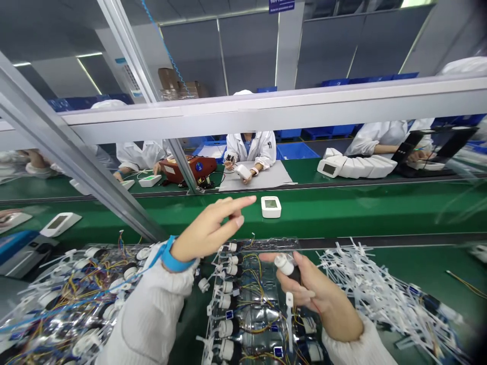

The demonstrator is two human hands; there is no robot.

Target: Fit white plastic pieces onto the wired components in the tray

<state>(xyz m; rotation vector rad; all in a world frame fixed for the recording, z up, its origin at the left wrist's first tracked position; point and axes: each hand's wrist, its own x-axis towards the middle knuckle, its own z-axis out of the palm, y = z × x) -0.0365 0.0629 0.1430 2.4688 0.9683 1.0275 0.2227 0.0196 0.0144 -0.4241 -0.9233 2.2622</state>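
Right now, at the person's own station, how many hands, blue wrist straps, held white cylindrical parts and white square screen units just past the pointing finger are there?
Bare hands: 2, left and right
Blue fabric wrist strap: 1
White plastic cylindrical part, in the right hand: 1
White square screen unit: 1
Total: 5

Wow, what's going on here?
A person is working bare-handed at a factory line. Their right hand grips a small white wired part above a clear tray holding more of them. Their left hand, with a blue wrist strap, is raised, touching nothing, near a white device on the green belt. Across the belt, a co-worker handles another white device.
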